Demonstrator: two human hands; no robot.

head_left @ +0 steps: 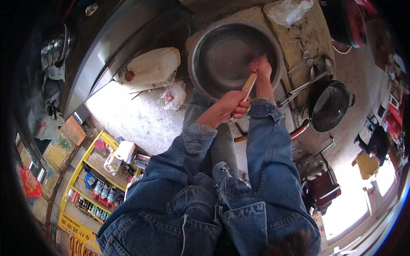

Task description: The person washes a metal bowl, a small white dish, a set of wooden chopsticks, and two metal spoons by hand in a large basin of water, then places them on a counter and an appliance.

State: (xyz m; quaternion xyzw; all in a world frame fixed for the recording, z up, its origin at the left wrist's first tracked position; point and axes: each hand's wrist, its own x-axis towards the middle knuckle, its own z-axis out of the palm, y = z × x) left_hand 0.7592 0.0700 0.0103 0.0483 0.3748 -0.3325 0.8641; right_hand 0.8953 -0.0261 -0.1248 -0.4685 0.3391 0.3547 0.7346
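Observation:
My left hand grips the lower part of a bundle of several pale chopsticks, just in front of the near rim of a wide metal basin. Over the right side of this basin, my right hand curls in a fist around the chopsticks' upper ends. Its fingers partly hide those ends. Clear liquid seems to lie in the basin, though glare and shadow make its depth hard to judge. Both denim sleeves are turned back at the wrists.
Right of the basin are a dark wok, metal ladles and a crumpled plastic bag. A plastic jug lies to the left. Lower left stands a yellow shelf with bottles. Another person is far right.

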